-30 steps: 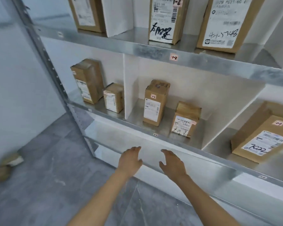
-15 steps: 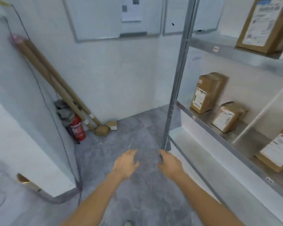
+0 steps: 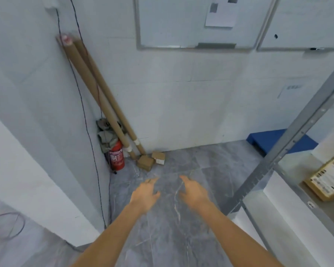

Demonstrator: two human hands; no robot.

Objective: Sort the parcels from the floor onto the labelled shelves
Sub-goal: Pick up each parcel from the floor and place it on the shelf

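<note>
Both hands are out in front in the lower middle of the frame and neither one has anything in it. The left hand (image 3: 144,193) and the right hand (image 3: 194,193) hover palm-down over the grey floor (image 3: 162,237), fingers loosely spread, a little apart from each other. They're motion-blurred, so I can't really make out the fingertips. The small parcels (image 3: 146,163), two brown boxes touching each other, sit on the floor by the back wall, just above the hands in the picture and clear of both. Right beside them on the left are the cardboard tubes (image 3: 96,93) leaning in the corner and a red fire extinguisher (image 3: 116,158). Over at the right edge the metal shelf (image 3: 278,155) has one labelled box (image 3: 324,182) lying on it, partly cut off by the frame, label too blurry to read. Some blue flat thing (image 3: 262,139) sits half hidden behind the shelf post.
</note>
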